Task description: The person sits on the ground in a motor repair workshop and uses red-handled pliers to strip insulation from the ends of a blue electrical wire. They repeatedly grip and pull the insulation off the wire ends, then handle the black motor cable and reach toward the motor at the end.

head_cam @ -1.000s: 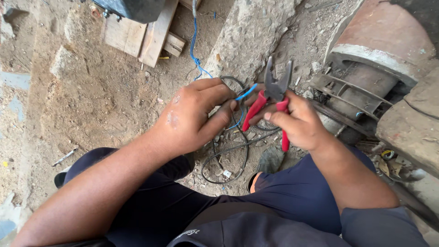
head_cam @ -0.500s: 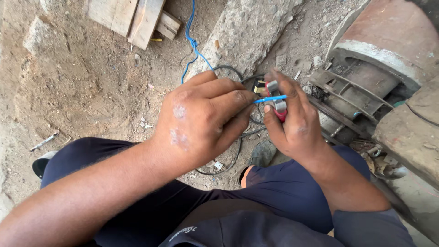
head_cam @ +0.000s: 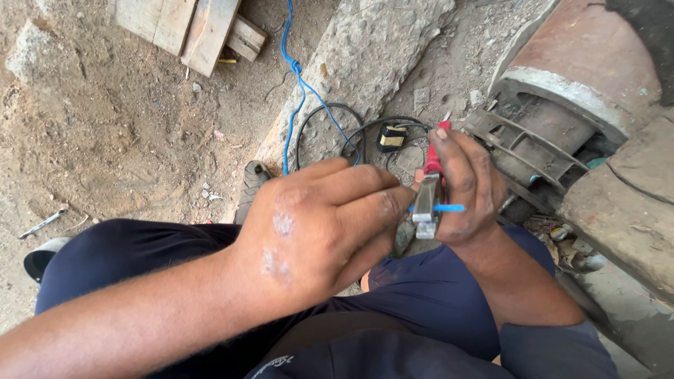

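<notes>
My right hand [head_cam: 469, 188] grips red-handled pliers [head_cam: 429, 188] with the metal jaws pointing down toward me. A thin blue wire [head_cam: 449, 208] crosses the jaws and sticks out to the right. My left hand [head_cam: 319, 223] is closed in front of the pliers, its fingertips pinching the wire's other end right at the jaws. The same blue wire [head_cam: 300, 84] runs off over the ground to the top of the view. Both hands hover above my knees in dark blue trousers [head_cam: 140, 256].
A rough concrete slab [head_cam: 365, 63] lies ahead with black cable loops [head_cam: 330, 123] and a small black-and-yellow part [head_cam: 390, 137] beside it. A rusty motor housing [head_cam: 562, 77] stands at right, wooden planks [head_cam: 189, 24] at top left, a small metal tool [head_cam: 42, 223] on the dirt at left.
The pliers have turned over from jaws-up to jaws-down in my right hand. My left hand has moved in and closed over the blue wire at the jaws.
</notes>
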Tool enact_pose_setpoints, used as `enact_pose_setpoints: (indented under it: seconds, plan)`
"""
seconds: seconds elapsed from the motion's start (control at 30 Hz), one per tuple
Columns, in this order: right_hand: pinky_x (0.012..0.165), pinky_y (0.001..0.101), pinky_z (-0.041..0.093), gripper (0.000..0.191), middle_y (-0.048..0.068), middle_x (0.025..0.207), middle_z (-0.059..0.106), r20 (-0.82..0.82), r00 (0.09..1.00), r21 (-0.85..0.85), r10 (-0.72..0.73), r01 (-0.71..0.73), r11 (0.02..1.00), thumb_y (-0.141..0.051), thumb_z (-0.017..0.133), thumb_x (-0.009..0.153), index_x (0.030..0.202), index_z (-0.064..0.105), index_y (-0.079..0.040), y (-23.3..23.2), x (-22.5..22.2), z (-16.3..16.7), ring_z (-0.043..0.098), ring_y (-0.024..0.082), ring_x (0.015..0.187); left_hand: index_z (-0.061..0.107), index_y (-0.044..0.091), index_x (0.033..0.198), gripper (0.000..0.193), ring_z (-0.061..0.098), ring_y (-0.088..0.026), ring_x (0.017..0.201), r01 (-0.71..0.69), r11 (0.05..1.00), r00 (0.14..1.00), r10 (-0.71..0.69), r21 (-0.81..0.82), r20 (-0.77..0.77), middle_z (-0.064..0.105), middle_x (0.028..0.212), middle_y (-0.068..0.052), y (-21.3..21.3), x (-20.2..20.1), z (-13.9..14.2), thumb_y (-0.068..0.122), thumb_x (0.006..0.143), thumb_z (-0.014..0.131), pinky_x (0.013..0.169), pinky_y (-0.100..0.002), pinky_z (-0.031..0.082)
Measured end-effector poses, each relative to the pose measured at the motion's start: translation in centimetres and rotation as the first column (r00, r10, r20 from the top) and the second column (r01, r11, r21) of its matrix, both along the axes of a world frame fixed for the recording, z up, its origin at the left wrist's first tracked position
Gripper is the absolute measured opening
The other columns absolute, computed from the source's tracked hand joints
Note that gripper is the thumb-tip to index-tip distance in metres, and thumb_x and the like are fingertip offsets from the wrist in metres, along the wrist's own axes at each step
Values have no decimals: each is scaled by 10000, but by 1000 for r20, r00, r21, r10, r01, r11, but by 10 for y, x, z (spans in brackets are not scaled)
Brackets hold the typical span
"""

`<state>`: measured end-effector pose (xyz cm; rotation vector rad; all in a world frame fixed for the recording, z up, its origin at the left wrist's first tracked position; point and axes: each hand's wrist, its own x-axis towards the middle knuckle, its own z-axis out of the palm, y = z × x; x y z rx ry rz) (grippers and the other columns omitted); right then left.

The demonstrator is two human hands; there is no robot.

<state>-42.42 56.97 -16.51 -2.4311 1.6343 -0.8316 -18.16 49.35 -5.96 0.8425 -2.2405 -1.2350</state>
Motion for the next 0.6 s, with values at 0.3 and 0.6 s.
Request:
enact_pose_setpoints:
  seconds: [0.3,0.6]
  plan:
    - [838,433,653,405,237,1210,641,-18,1000,-165,-11,8,986,-129,622,1046,1383,507,64,-3,-2,1,730,361,1025,606,53,1188,335,675,-292,819,84,986,996,-83,145,-15,583,993,-106,-1,-3,7,124,887,735,672,-394,550]
    - [852,412,651,404,224,1216,629,23,999,-147,-25,28,989,-197,608,1062,1371,523,50,-1,1,3,725,337,1047,581,57,1115,253,680,-281,789,60,992,997,-53,115,-65,590,968,-93,-2,-3,10,107,938,754,653,-382,542]
